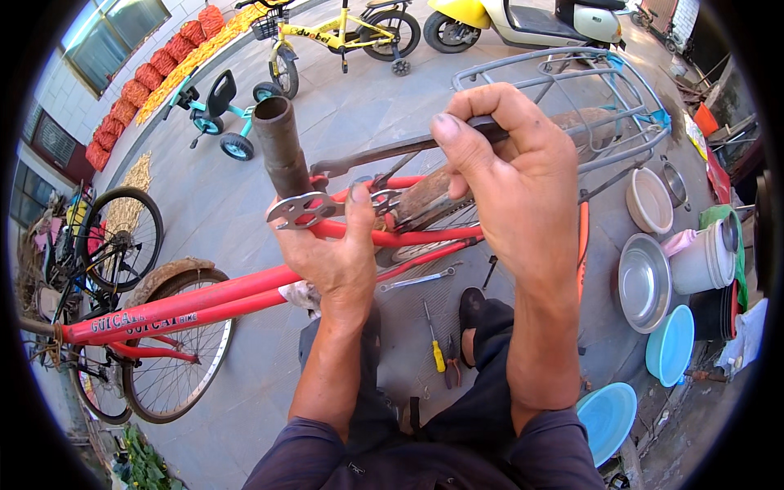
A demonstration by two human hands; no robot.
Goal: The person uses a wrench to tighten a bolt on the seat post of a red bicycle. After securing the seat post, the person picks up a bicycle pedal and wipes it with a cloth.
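Note:
A bare metal seat post (280,143) rises from the red bicycle frame (220,294) in front of me. My left hand (333,261) is closed around a flat silver multi-hole wrench (298,212), held against the base of the post. Higher up, my right hand (527,175) grips the end of a long dark wrench (376,153). That wrench's far end lies close beside the post; whether it touches a nut there is hard to see. Behind the post, the rusty rear mudguard (425,200) runs toward the grey rear rack (563,77).
On the ground near my feet lie a silver spanner (418,279), a yellow-handled screwdriver (438,357) and pliers (453,372). Basins (643,282) and a white bucket (704,261) stand at right. A turquoise tricycle (219,110), yellow child's bicycle (327,37) and scooter (523,24) are beyond.

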